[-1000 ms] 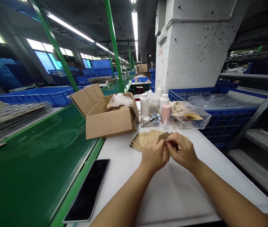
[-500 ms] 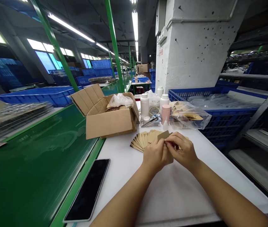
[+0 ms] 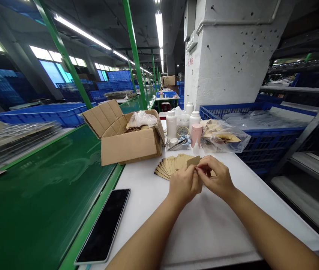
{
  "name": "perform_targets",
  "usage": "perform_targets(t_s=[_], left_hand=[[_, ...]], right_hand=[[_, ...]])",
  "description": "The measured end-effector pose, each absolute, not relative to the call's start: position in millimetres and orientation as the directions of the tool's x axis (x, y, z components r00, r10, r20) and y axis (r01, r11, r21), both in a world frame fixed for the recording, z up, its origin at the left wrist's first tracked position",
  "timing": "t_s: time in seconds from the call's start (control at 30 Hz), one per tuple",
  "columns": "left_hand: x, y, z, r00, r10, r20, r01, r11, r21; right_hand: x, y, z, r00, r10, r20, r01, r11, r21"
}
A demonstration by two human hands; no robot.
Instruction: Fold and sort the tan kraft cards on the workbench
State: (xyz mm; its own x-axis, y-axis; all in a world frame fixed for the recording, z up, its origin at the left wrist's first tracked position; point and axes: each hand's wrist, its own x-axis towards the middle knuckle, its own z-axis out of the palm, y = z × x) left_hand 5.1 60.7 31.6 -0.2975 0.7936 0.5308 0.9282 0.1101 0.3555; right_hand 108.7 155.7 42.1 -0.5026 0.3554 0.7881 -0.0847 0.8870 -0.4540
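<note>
White factory surface [image 3: 218, 228], head view: the left hand [image 3: 183, 184] and right hand [image 3: 217, 179] hold a brown paper envelope [image 3: 193, 161] between them, both grips closed on its lower edge, its long axis crosswise and slightly tilted. Fanned envelopes [image 3: 170, 167] lie just beyond, nearer the left hand.

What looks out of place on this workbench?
The open cardboard box sits skewed, seeming to overhang the white table onto the green work surface. A smartphone also lies right along the table's edge, looking a bit precarious.
</note>
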Motion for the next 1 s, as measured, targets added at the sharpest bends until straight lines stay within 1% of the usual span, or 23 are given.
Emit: perform_targets(t_s=[0.17,0.3,0.47,0.67,0.87,1.0], left_hand=[[4.0,60.8,31.7,-0.276,0.768,0.578,0.948,0.116,0.298],[3.9,60.6,32.4,-0.257,0.766,0.589,0.956,0.111,0.273],[4.6,60.4,32.8,-0.274,0.775,0.57,0.952,0.136,0.273],[4.1,60.1,34.0,-0.272,0.789,0.551,0.95,0.131,0.282],[3.7,59.4,35.6,-0.262,0.803,0.536,0.953,0.126,0.276],[3.7,59.5,35.4,-0.26,0.817,0.515,0.952,0.128,0.279]], right_hand=[[108.9,156.9,42.9,-0.557,0.336,0.76,-0.073,0.891,-0.448],[109.2,156.9,42.5,-0.579,0.327,0.747,-0.068,0.893,-0.444],[108.5,158.0,40.4,-0.56,0.328,0.761,-0.074,0.895,-0.44],[108.1,158.7,41.0,-0.578,0.327,0.748,-0.064,0.895,-0.441],[108.5,157.4,41.7,-0.593,0.362,0.719,-0.046,0.876,-0.479],[109.4,157.8,41.8,-0.615,0.348,0.708,-0.035,0.885,-0.465]])
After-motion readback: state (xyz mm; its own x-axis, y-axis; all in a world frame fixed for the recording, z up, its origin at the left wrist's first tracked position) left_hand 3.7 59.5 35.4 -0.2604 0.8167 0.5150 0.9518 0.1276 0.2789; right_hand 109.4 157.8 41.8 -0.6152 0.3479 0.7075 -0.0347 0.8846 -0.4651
